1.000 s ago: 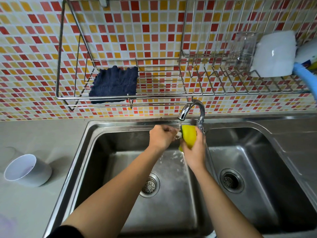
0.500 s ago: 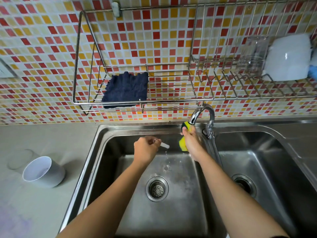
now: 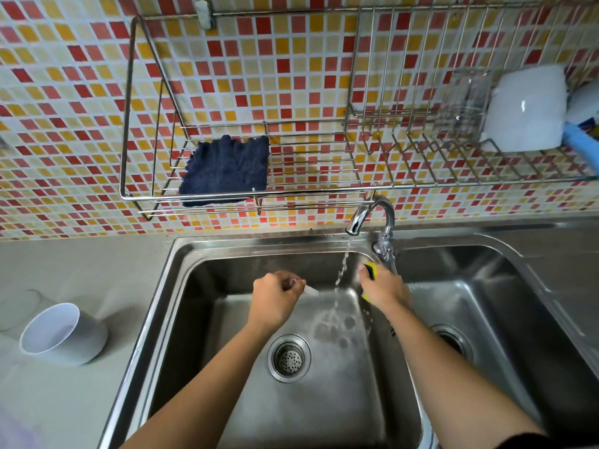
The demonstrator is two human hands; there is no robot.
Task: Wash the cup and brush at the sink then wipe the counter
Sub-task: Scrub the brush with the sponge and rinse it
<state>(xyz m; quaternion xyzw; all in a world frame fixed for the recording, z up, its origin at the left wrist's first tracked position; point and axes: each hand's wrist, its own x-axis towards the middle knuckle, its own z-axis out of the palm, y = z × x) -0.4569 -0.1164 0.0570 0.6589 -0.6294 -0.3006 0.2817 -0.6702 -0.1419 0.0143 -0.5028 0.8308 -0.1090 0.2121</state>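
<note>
My left hand point(image 3: 275, 294) is closed around a small white brush point(image 3: 311, 290) whose tip sticks out to the right, over the left sink basin point(image 3: 227, 277). My right hand point(image 3: 382, 286) grips a yellow sponge point(image 3: 371, 270) with a dark scouring side, just below the tap lever. Water runs from the chrome faucet point(image 3: 372, 215) between the two hands and splashes on the basin floor. A white cup point(image 3: 61, 333) lies tilted on the grey counter point(image 3: 64, 264) left of the sink.
A dark blue cloth point(image 3: 227, 168) lies on the wall-mounted wire rack point(image 3: 308, 189). A clear glass point(image 3: 466, 105) and a white bowl point(image 3: 526, 108) stand in the rack's right section. The right basin point(image 3: 486, 286) has its own drain.
My hands have pulled apart, the sponge leaving the brush. My right hand went up to the tap and came back down; water now runs. The view shifted left and down.
</note>
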